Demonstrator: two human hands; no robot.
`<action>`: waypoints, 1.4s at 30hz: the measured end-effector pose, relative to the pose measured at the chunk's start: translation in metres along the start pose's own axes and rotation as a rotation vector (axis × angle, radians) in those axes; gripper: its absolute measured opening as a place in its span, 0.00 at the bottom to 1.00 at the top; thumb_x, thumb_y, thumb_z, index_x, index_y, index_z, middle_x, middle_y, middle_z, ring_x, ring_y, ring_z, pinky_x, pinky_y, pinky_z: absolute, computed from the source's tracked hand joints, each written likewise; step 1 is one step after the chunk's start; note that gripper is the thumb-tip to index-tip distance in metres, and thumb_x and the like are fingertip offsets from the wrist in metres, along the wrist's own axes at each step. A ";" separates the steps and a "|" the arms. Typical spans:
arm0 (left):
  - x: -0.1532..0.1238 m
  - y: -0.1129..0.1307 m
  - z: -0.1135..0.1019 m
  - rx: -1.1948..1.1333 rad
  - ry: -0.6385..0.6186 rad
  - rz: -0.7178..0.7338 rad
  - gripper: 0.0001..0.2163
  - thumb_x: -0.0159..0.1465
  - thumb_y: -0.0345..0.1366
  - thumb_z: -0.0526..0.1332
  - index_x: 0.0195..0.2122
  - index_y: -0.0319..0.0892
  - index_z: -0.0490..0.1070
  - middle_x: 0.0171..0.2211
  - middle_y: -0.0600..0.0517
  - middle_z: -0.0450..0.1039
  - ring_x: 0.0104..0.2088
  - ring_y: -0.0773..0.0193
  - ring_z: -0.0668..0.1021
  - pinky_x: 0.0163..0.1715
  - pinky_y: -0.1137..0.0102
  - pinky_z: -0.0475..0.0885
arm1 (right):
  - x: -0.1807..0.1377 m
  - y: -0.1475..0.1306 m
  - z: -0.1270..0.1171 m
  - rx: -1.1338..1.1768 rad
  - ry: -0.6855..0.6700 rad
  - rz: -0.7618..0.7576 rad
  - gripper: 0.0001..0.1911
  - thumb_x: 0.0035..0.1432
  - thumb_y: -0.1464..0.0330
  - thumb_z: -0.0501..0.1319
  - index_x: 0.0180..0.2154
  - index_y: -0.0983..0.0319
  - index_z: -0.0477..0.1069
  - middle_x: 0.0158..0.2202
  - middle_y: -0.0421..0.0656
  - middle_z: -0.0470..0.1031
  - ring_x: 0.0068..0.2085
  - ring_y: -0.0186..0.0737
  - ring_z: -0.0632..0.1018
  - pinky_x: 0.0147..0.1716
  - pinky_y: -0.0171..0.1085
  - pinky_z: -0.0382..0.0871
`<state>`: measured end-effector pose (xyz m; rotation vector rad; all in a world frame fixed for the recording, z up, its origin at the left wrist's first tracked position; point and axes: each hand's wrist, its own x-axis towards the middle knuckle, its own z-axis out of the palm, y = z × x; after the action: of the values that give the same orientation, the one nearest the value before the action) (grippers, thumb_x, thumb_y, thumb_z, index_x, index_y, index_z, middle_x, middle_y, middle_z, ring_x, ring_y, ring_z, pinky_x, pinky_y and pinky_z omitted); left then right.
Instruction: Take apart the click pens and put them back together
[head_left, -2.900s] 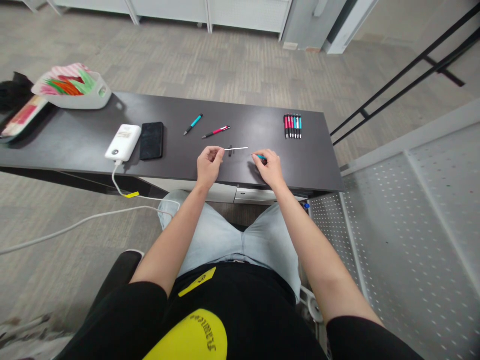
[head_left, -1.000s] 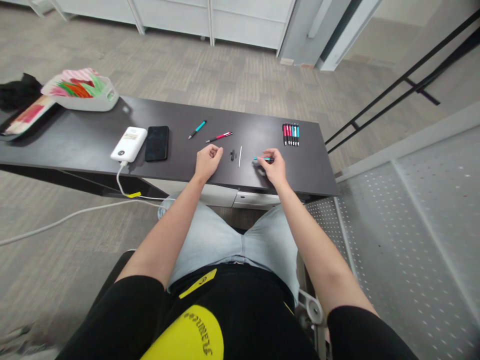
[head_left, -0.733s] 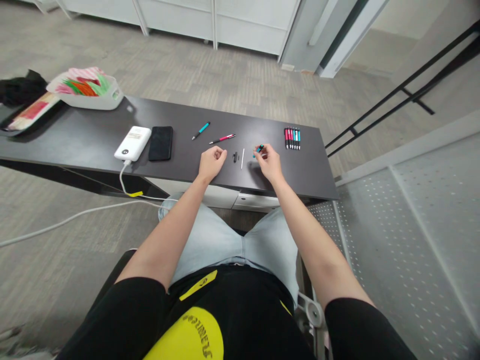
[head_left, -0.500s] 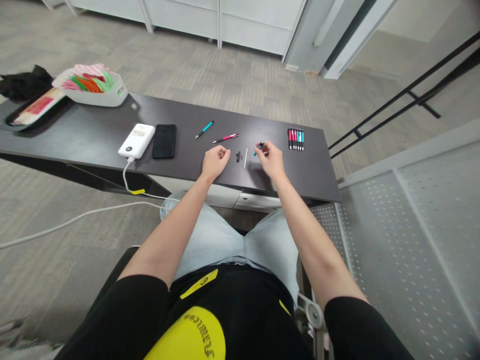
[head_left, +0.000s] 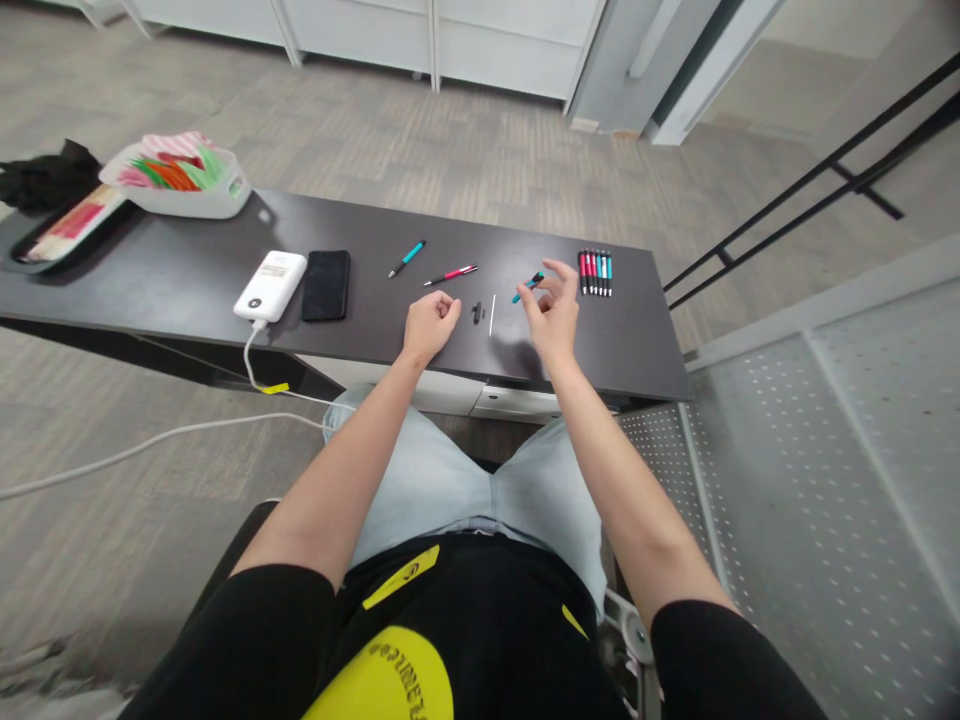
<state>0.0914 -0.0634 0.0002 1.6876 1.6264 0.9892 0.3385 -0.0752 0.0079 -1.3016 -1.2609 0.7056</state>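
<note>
On the dark table (head_left: pixel 360 220), my left hand (head_left: pixel 431 326) rests with its fingers curled in; whether anything is inside is hidden. My right hand (head_left: pixel 553 315) is a little above the tabletop with its fingers spread apart. A blue pen barrel with a dark end (head_left: pixel 528 288) is right at its thumb and appears to lie loose. Between the hands are a thin white pen refill (head_left: pixel 492 315) and small black pen parts (head_left: pixel 477 313). A red and black pen (head_left: pixel 451 275) and a blue and black pen (head_left: pixel 407 258) lie farther back.
Several red and blue pens (head_left: pixel 595 272) lie in a row at the right. Toward the left are a black phone (head_left: pixel 326 286), a white power bank (head_left: pixel 271 286) with a cable, a white basket (head_left: pixel 196 200) of colourful pieces and a black tray (head_left: pixel 45 262).
My right hand has shifted slightly to the right and its fingers have opened away from the blue pen barrel. The left hand has stayed in place.
</note>
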 end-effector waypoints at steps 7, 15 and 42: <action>0.001 -0.004 0.002 -0.003 0.005 0.028 0.18 0.78 0.36 0.69 0.30 0.55 0.69 0.30 0.53 0.77 0.35 0.51 0.81 0.48 0.55 0.79 | -0.008 0.015 0.007 0.275 0.102 0.223 0.39 0.63 0.42 0.84 0.66 0.47 0.73 0.44 0.37 0.84 0.31 0.41 0.72 0.35 0.43 0.75; 0.001 -0.004 0.002 0.015 0.004 0.019 0.17 0.78 0.37 0.68 0.30 0.54 0.70 0.29 0.53 0.77 0.36 0.50 0.82 0.48 0.56 0.80 | -0.025 -0.005 0.008 0.475 0.107 0.416 0.20 0.75 0.46 0.78 0.56 0.47 0.77 0.52 0.42 0.90 0.33 0.41 0.77 0.35 0.45 0.83; -0.003 0.004 -0.002 0.178 -0.137 0.002 0.01 0.81 0.40 0.69 0.50 0.54 0.81 0.42 0.52 0.87 0.49 0.48 0.90 0.51 0.58 0.78 | 0.016 0.001 0.003 -0.482 -0.323 0.214 0.10 0.79 0.64 0.73 0.54 0.48 0.75 0.38 0.38 0.86 0.47 0.53 0.86 0.59 0.49 0.80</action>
<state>0.0923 -0.0672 0.0037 1.8312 1.6626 0.7299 0.3395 -0.0589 0.0112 -1.7865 -1.6355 0.8160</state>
